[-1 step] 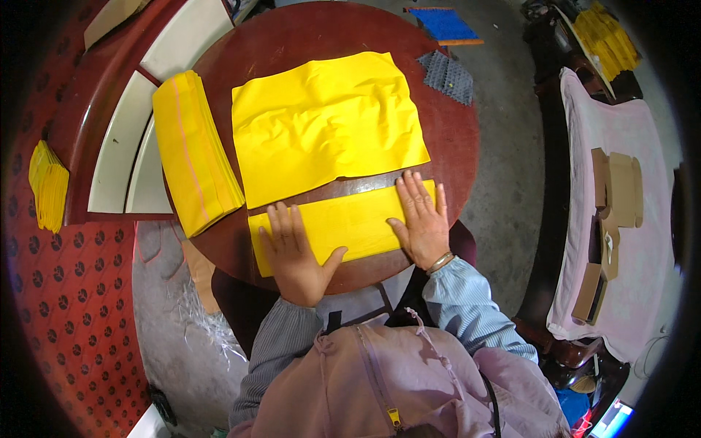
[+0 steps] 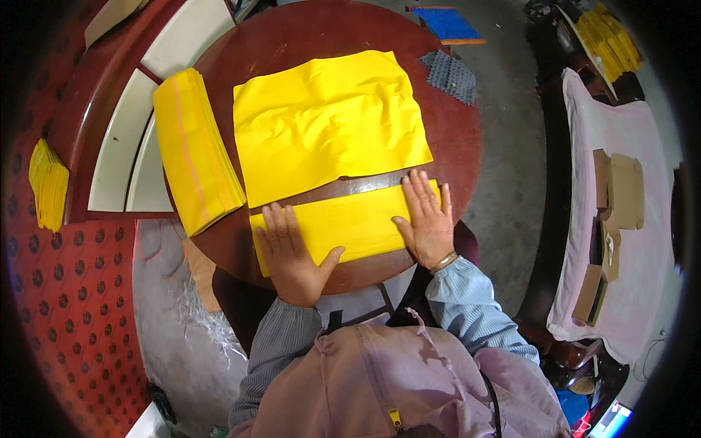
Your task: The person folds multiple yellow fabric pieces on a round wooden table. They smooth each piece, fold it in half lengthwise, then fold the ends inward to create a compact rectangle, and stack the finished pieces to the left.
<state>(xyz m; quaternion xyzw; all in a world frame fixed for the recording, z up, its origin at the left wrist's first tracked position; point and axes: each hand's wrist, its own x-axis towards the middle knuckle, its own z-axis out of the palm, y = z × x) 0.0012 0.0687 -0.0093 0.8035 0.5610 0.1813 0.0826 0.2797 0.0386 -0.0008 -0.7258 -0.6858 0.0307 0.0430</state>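
A folded yellow piece (image 2: 347, 225), cloth-like, lies flat along the near edge of the round red-brown table. My left hand (image 2: 290, 255) rests on its left end, palm down with fingers spread. On its right end lies my right hand (image 2: 427, 223), also flat and open, with a bangle at the wrist. Just beyond is a wider, creased yellow sheet (image 2: 328, 124), spread out and touched by neither hand. To its left sits a thick stack of folded yellow pieces (image 2: 193, 150) with a pink line along the top one.
A grey textured mat (image 2: 448, 77) lies at the table's (image 2: 314, 33) far right edge. Opened cardboard boxes (image 2: 610, 223) rest on a pink-covered bench (image 2: 650, 277) at right. More yellow bundles (image 2: 607, 42) are at the far right and another yellow bundle (image 2: 49, 186) at the far left.
My left hand has shifted very slightly left on the folded yellow piece. Both hands stay flat on it.
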